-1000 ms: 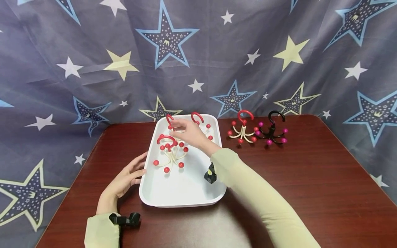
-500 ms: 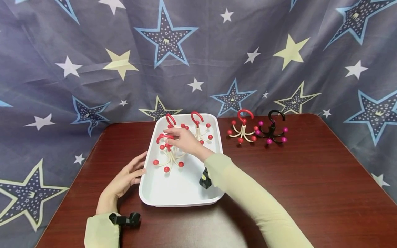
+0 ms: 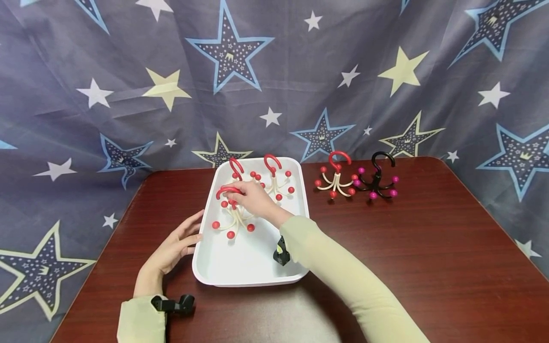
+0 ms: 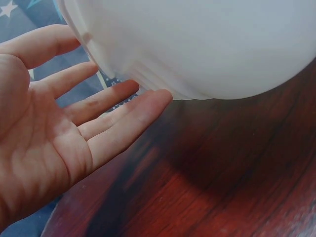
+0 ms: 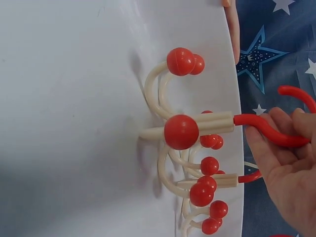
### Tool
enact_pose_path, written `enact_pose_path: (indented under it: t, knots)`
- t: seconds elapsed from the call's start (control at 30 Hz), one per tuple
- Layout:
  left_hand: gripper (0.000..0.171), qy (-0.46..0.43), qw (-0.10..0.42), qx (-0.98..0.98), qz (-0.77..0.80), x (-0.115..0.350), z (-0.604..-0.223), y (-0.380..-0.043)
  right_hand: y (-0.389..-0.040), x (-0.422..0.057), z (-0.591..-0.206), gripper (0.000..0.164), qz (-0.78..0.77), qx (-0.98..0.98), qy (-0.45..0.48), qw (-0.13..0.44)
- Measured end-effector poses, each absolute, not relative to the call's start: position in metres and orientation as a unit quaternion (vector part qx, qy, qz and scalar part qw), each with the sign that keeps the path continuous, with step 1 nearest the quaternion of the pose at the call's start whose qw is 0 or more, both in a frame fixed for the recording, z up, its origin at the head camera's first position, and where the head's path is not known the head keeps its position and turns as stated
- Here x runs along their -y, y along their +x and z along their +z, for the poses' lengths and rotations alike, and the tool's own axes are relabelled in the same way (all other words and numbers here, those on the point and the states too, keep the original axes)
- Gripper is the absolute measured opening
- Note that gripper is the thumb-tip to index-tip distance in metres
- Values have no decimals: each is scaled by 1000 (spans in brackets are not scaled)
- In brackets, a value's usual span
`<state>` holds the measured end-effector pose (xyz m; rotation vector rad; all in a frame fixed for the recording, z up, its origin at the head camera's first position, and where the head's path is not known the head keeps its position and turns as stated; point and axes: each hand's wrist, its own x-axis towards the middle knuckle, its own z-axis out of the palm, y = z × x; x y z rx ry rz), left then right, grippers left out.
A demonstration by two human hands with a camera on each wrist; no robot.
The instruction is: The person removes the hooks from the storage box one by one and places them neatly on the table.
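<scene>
In the head view my right hand point(image 3: 256, 199) grips the red top hook of a cream hook hanger point(image 3: 237, 218) with red ball tips. This hanger stands in a white tray point(image 3: 249, 262); the right wrist view shows its red hook point(image 5: 261, 123) lying across the fingers, the thumb beside it. Behind it in the tray stand two more cream hangers with red hooks, a right one point(image 3: 274, 178) and a left one point(image 3: 236, 166), the latter partly hidden by the hand. My left hand point(image 3: 171, 245) rests its extended fingers point(image 4: 133, 121) against the tray's left side.
On the dark red wooden table point(image 3: 407, 247), right of the tray, stand another cream hanger with red tips point(image 3: 336, 178) and a black hanger with magenta tips point(image 3: 376, 181). A star-patterned curtain point(image 3: 283, 85) hangs behind the table.
My right hand has moved from the rear left hanger toward me and taken hold of the front hanger's hook. The left hand has stayed at the tray.
</scene>
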<state>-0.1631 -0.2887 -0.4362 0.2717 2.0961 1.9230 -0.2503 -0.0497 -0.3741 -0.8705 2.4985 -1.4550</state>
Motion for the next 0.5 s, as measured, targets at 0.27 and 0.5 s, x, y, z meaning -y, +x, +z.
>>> enact_pose_path:
  t: [0.27, 0.5]
  knots:
    - [61, 99, 143, -721, 670, 288, -436, -164, -249, 47, -370, 29, -488, -826, -274, 67]
    - [62, 92, 143, -725, 667, 289, -435, -163, -249, 42, -362, 31, -483, -827, -285, 47]
